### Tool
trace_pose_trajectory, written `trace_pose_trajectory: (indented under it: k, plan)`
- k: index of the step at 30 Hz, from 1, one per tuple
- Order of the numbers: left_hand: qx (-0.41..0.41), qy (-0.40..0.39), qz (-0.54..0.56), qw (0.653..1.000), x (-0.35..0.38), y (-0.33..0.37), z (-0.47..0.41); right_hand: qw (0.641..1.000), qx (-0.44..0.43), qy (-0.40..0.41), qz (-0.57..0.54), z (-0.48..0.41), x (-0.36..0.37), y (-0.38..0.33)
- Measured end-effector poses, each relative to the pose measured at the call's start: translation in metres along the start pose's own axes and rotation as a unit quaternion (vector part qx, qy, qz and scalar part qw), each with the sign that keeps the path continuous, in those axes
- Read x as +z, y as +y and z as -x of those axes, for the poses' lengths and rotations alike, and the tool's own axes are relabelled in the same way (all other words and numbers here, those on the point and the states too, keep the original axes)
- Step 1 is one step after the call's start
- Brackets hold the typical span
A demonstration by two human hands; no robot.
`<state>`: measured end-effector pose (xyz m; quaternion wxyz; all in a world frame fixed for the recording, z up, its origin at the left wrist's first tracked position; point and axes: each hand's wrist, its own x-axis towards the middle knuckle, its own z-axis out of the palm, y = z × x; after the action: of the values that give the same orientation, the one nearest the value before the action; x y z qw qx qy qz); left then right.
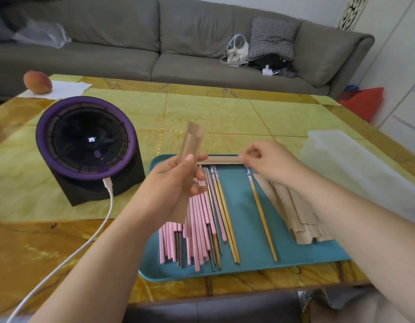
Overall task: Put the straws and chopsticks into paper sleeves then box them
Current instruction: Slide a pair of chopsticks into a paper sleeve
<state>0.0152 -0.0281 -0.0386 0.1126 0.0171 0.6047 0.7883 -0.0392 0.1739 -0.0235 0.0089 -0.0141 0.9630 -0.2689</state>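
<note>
Sleeving step. Left hand [176,180] grips an upright paper sleeve [193,142]; right hand [265,159] pinches a flat sleeve [221,159] by its end. Probable next move: grab a chopstick [262,215] and feed it in.

The single head-worn view looks forward and down, close over the desk [213,108], toward the grey sofa [178,43] behind.

tray [248,266] teal | straws [199,220] pink | sleeves [295,210] brown | cushion [272,37] houndstooth | fan [85,141] purple-rimmed

Home living room: grey sofa [178,43] behind tiled table [213,113]
</note>
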Motion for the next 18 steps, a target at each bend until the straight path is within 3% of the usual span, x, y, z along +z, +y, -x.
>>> trace_pose_trajectory:
  k: [2, 4, 18]
  plan:
    - [-0.001, 0.029, 0.002, 1.000, -0.004, -0.001, -0.002, 0.989, 0.047, -0.054, 0.127, 0.001, 0.013, 0.016]
    - [0.000, 0.042, -0.010, 0.999, -0.007, -0.002, -0.003, 0.977, 0.057, -0.089, 0.183, 0.003, 0.027, 0.020]
    - [0.008, 0.042, -0.052, 0.998, -0.008, -0.002, -0.004, 0.983, 0.074, -0.147, 0.083, -0.002, 0.050, -0.026]
